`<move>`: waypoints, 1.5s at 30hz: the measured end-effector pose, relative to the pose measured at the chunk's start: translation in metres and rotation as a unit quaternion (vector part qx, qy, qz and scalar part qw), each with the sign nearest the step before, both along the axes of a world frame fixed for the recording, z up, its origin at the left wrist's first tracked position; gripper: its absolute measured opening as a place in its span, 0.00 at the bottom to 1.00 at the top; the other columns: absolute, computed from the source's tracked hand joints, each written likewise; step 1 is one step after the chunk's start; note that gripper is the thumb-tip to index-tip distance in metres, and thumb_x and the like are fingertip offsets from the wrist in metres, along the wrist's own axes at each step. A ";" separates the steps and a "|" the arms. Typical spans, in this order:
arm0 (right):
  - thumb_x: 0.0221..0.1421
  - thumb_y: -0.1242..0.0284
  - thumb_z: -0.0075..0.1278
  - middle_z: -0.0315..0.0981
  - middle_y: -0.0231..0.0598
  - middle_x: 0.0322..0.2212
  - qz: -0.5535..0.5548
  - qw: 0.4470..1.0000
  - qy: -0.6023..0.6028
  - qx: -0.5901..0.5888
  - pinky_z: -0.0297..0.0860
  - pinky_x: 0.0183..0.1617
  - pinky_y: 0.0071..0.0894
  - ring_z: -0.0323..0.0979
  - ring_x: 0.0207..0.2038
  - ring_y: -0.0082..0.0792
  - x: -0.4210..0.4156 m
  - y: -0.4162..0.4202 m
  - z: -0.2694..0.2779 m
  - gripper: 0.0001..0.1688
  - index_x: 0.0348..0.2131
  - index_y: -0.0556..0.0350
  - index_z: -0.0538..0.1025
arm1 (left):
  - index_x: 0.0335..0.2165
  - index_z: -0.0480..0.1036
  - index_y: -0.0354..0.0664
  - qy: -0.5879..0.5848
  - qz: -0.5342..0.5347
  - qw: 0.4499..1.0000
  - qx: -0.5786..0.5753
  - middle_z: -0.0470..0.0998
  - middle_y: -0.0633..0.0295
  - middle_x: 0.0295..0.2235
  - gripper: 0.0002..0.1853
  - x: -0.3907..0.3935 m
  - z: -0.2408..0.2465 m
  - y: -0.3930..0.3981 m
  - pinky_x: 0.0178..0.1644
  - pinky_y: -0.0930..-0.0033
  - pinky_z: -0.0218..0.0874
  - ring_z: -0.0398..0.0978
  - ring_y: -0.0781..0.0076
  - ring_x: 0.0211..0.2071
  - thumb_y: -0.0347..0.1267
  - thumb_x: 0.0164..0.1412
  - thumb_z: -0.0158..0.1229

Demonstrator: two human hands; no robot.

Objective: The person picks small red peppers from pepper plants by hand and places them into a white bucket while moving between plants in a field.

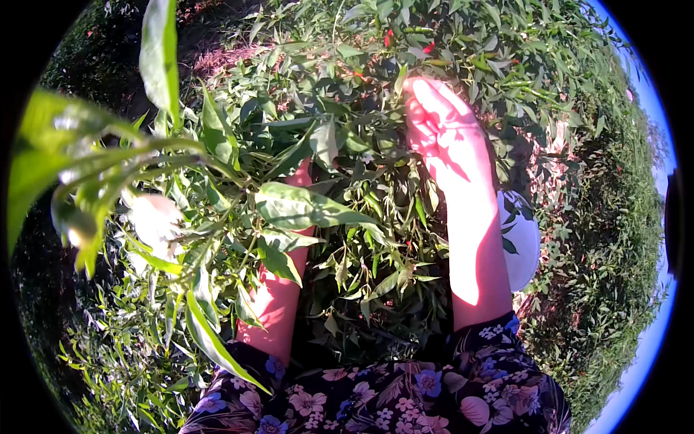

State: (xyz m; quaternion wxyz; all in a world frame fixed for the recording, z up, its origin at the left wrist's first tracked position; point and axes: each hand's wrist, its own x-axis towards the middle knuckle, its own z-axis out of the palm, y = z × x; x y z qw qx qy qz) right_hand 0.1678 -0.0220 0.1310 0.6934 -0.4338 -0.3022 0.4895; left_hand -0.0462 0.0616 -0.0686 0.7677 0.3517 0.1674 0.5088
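Both my arms reach into a leafy chili pepper plant. My right hand [436, 122] is sunlit at the upper middle, its fingers bent among the leaves; whether anything lies between them is hidden. Red chili peppers [429, 48] hang just beyond its fingertips. My left forearm [279, 293] goes up under the foliage, and leaves hide most of my left hand [300, 172]. Between my arms hang green chili peppers [421, 210] on their stems. A large pepper leaf [303, 206] crosses over my left arm.
A white round container [521, 244], partly behind my right forearm, stands among the plants. A blurred stem with leaves [162, 144] juts close to the camera at the left. More pepper plants [602, 244] line the right side, with reddish soil [547, 146] showing between.
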 end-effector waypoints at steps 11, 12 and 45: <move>0.55 0.69 0.47 0.75 0.47 0.29 -0.126 0.772 -0.621 -0.057 0.69 0.38 0.43 0.74 0.35 0.50 0.011 0.065 -0.035 0.11 0.36 0.54 0.73 | 0.51 0.63 0.34 0.002 0.021 0.999 -0.044 0.71 0.52 0.44 0.19 -0.018 -0.047 -0.014 0.45 0.66 0.67 0.72 0.65 0.41 0.35 0.66 0.42; 0.55 0.69 0.47 0.75 0.47 0.29 -0.129 0.791 -0.596 -0.046 0.69 0.38 0.43 0.74 0.34 0.50 0.011 0.065 -0.036 0.10 0.36 0.54 0.73 | 0.51 0.63 0.34 -0.015 0.019 0.998 -0.050 0.71 0.52 0.45 0.19 -0.017 -0.050 -0.013 0.45 0.66 0.67 0.72 0.65 0.41 0.34 0.66 0.42; 0.55 0.66 0.51 0.76 0.52 0.33 -0.309 0.815 -0.486 -0.055 0.69 0.43 0.34 0.75 0.38 0.41 0.020 0.101 -0.023 0.23 0.44 0.68 0.70 | 0.51 0.61 0.32 0.292 0.171 0.940 0.039 0.71 0.54 0.41 0.20 -0.096 0.009 -0.036 0.41 0.72 0.67 0.71 0.69 0.37 0.36 0.67 0.39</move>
